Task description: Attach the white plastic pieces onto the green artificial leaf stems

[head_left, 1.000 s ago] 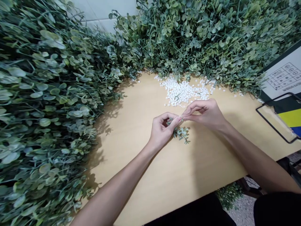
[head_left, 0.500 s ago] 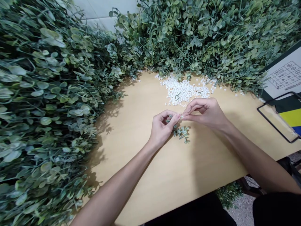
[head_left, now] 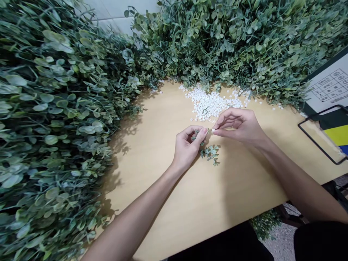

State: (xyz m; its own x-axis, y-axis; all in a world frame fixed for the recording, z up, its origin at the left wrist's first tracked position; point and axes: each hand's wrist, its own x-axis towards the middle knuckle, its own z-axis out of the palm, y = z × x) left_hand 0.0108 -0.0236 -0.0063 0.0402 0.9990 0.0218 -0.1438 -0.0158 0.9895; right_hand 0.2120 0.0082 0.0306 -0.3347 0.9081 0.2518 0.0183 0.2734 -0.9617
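A small sprig of artificial leaves (head_left: 210,153) hangs from my left hand (head_left: 189,143), pinched between thumb and fingers, with its leafy end low over the table. One stem tip pokes out past the left thumb. Just right of that tip, my right hand (head_left: 237,125) pinches a tiny white piece (head_left: 213,131) between thumb and forefinger. The tip and the white piece are close together; whether they touch I cannot tell. Behind my hands lies a loose heap of similar small white pieces (head_left: 208,103) with a few green bits on it.
Dense piles of artificial greenery line the left side (head_left: 54,137) and the back (head_left: 217,43) of the wooden table (head_left: 163,214). At the right stand a printed box (head_left: 327,85) and a black wire frame (head_left: 318,143). More foliage (head_left: 265,224) sits below the table edge.
My right hand has moved slightly right and up from the left fingertips. The stem tip and the white piece now show between my hands. My left hand has barely moved.
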